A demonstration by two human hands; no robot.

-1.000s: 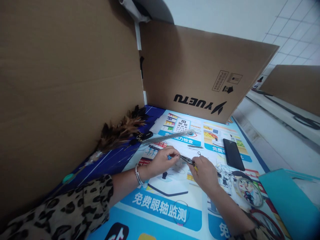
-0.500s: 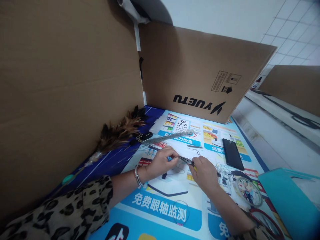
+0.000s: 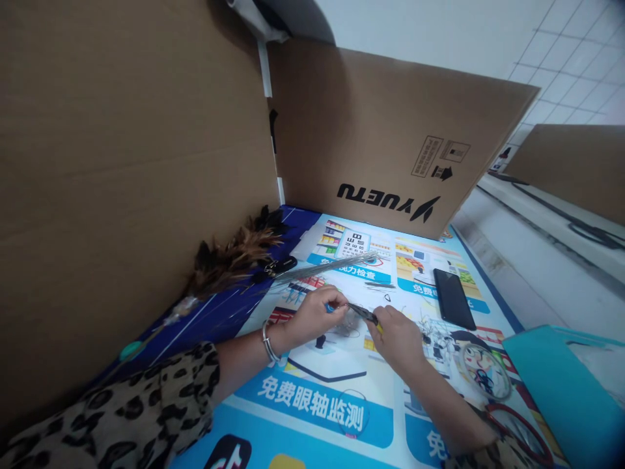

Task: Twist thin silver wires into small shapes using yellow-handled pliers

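My left hand is closed in a pinch over the printed table cover. What it grips is too small to make out; a bit of blue shows by the fingertips. My right hand is wrapped round needle-nose pliers with yellow handles. The jaws point left and meet the left fingertips. Just beyond the right hand lies a small dark wire loop. Past both hands a bundle of thin silvery wires stretches across the cover, with a few short dark pieces near it.
Cardboard panels stand at the left and back. Brown feathers lie along the left panel. On the right are a black phone, a clear round dish, a red ring-shaped item and a teal folder.
The pliers have turned slightly in my right hand, their jaws still at the left fingertips. Otherwise both hands stay almost in place, and the view has shifted a little.
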